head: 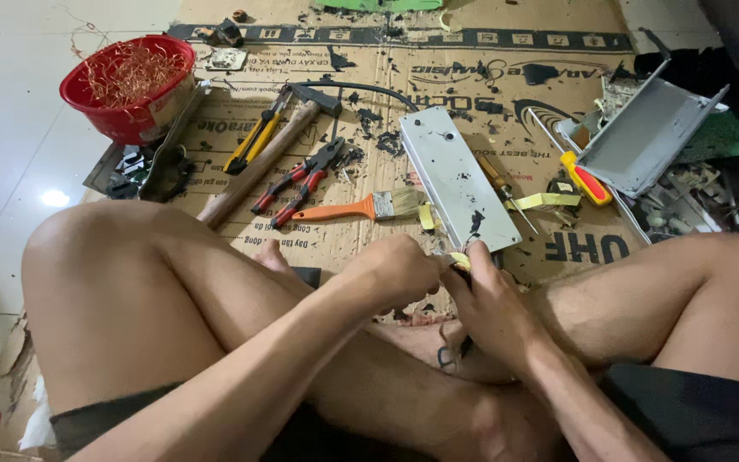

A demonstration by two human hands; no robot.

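Note:
I sit cross-legged on a flattened cardboard sheet (361,111). My left hand (395,272) and my right hand (485,304) meet above my crossed legs, both closed around a small part with yellow tape (459,259) showing between the fingers. Most of that part is hidden by my fingers. Just beyond my hands lies a long grey metal cover plate (455,175).
On the cardboard lie a paintbrush with orange handle (361,207), red-handled pliers (301,181), a wooden-handled hammer (263,161), a yellow utility knife (254,141) and a screwdriver (583,178). A red bowl of copper wire (130,85) sits far left. A grey metal casing (647,137) rests at right.

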